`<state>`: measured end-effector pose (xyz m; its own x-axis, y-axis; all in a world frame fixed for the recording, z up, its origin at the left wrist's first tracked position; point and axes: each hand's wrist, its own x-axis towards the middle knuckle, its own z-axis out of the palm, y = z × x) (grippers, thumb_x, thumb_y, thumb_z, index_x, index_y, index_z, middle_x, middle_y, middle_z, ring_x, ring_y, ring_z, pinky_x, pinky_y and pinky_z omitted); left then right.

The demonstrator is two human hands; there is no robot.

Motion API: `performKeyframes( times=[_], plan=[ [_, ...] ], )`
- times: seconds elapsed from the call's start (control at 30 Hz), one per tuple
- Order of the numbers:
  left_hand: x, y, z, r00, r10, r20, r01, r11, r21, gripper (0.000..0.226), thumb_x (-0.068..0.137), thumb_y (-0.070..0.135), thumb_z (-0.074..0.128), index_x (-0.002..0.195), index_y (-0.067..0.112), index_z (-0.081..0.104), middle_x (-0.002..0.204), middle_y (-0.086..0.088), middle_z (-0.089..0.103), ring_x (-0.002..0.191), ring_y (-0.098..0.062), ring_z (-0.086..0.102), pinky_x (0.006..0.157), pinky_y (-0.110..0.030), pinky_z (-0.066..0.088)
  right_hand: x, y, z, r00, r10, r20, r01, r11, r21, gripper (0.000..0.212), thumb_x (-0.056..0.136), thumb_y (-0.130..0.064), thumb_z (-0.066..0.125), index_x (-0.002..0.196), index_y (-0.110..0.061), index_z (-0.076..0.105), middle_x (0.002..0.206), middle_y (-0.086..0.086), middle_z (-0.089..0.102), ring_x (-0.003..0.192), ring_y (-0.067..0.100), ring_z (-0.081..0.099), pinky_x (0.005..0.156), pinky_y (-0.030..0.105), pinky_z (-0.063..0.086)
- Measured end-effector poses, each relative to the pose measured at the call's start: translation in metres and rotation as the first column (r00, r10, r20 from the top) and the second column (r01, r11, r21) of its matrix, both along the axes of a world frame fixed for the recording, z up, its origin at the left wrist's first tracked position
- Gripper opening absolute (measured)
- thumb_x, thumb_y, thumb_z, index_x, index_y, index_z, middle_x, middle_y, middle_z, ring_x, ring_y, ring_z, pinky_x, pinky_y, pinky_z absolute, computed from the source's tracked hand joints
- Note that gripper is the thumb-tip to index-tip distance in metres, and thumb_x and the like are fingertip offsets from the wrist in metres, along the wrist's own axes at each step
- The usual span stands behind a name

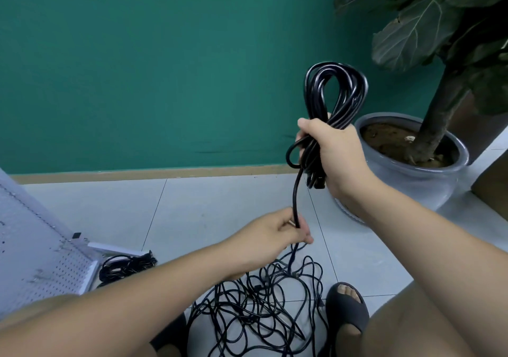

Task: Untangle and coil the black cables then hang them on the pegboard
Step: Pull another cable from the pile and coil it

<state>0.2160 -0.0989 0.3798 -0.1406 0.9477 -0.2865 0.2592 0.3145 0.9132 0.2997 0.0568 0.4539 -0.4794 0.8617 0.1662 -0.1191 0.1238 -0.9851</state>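
Note:
My right hand grips a coil of thick black cable, whose loops stand up above my fist. One strand drops from the coil to my left hand, which pinches it just above the floor. Below my left hand a loose tangle of thin black cables sprawls on the tiles between my feet. A smaller coiled bundle of black cable lies by the foot of the white pegboard, which leans at the left edge.
A grey ceramic pot with a large-leaved plant stands at the right, close behind my right hand. The green wall and wooden skirting run across the back. My right foot in a dark slipper rests beside the tangle.

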Motion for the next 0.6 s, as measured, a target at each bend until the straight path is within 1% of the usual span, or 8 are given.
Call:
performKeyframes(
  times=[0.07,0.17,0.2,0.27,0.37,0.47,0.53,0.6],
  plan=[
    [0.005,-0.005,-0.001,0.998,-0.05,-0.028,0.05,0.998,-0.024,0.008,0.107,0.032,0.057,0.104,0.028,0.063,0.114,0.011,0.08,0.085,-0.02,0.059,0.081,-0.037,0.046,0.0,0.005,0.001,0.994,-0.113,0.008,0.112,0.994,0.013,0.022,0.092,-0.029,0.073,0.079,-0.012,0.064,0.075,0.006,0.057,0.068,0.022,0.047,0.06,0.033,0.04],
    [0.009,-0.01,0.009,0.973,-0.126,-0.194,0.118,0.992,-0.051,0.015,0.11,0.033,0.053,0.104,0.021,0.061,0.107,0.009,0.081,0.047,-0.006,0.045,0.05,-0.021,0.038,-0.001,0.016,0.001,0.974,-0.225,0.032,0.223,0.973,0.058,0.033,0.095,-0.029,0.069,0.081,-0.004,0.054,0.075,0.007,0.042,0.069,0.019,0.035,0.058,0.031,0.029],
    [0.01,-0.011,0.014,0.96,-0.133,-0.245,0.128,0.991,-0.036,0.018,0.111,0.032,0.053,0.102,0.019,0.061,0.102,0.008,0.082,0.044,-0.006,0.047,0.047,-0.022,0.037,-0.001,0.02,0.0,0.968,-0.245,0.055,0.24,0.967,0.084,0.037,0.095,-0.031,0.069,0.08,-0.004,0.049,0.074,0.006,0.038,0.068,0.019,0.032,0.056,0.031,0.026],
    [0.009,-0.013,0.024,0.946,-0.113,-0.305,0.126,0.992,0.024,0.02,0.11,0.03,0.053,0.097,0.018,0.063,0.085,0.006,0.079,0.058,-0.013,0.067,0.052,-0.029,0.047,0.0,0.027,-0.003,0.953,-0.268,0.142,0.242,0.954,0.176,0.04,0.095,-0.033,0.068,0.078,-0.01,0.041,0.068,0.003,0.033,0.063,0.018,0.029,0.05,0.029,0.024],
    [-0.004,-0.014,0.039,0.907,-0.002,-0.422,0.08,0.982,0.169,0.018,0.105,0.032,0.063,0.092,0.022,0.071,0.066,0.008,0.062,0.059,-0.015,0.063,0.06,-0.035,0.053,-0.001,0.035,-0.012,0.908,-0.205,0.365,0.081,0.941,0.328,0.041,0.095,-0.035,0.067,0.072,-0.016,0.039,0.061,0.0,0.035,0.058,0.017,0.028,0.046,0.03,0.025],
    [-0.024,-0.015,0.058,0.905,0.147,-0.4,0.0,0.939,0.344,0.014,0.098,0.031,0.076,0.086,0.024,0.075,0.061,0.012,0.056,0.054,-0.007,0.047,0.057,-0.032,0.044,-0.002,0.033,-0.023,0.809,-0.082,0.582,-0.182,0.907,0.38,0.046,0.095,-0.041,0.072,0.067,-0.013,0.048,0.059,0.002,0.051,0.059,0.015,0.041,0.058,0.036,0.039],
    [-0.039,-0.017,0.069,0.923,0.24,-0.301,-0.101,0.905,0.414,0.015,0.092,0.031,0.084,0.081,0.026,0.076,0.057,0.011,0.051,0.055,-0.012,0.042,0.057,-0.034,0.038,0.001,0.023,-0.028,0.759,0.118,0.64,-0.365,0.891,0.269,0.041,0.097,-0.045,0.075,0.077,-0.01,0.068,0.065,0.0,0.068,0.062,0.013,0.056,0.066,0.035,0.048],
    [-0.049,-0.019,0.077,0.93,0.309,-0.196,-0.196,0.873,0.446,0.018,0.086,0.032,0.09,0.078,0.023,0.076,0.055,0.011,0.049,0.057,-0.015,0.038,0.06,-0.033,0.032,0.006,0.009,-0.03,0.684,0.334,0.649,-0.507,0.857,0.092,0.042,0.1,-0.051,0.072,0.08,-0.014,0.075,0.064,-0.003,0.07,0.059,0.02,0.058,0.058,0.034,0.049]
  ],
)
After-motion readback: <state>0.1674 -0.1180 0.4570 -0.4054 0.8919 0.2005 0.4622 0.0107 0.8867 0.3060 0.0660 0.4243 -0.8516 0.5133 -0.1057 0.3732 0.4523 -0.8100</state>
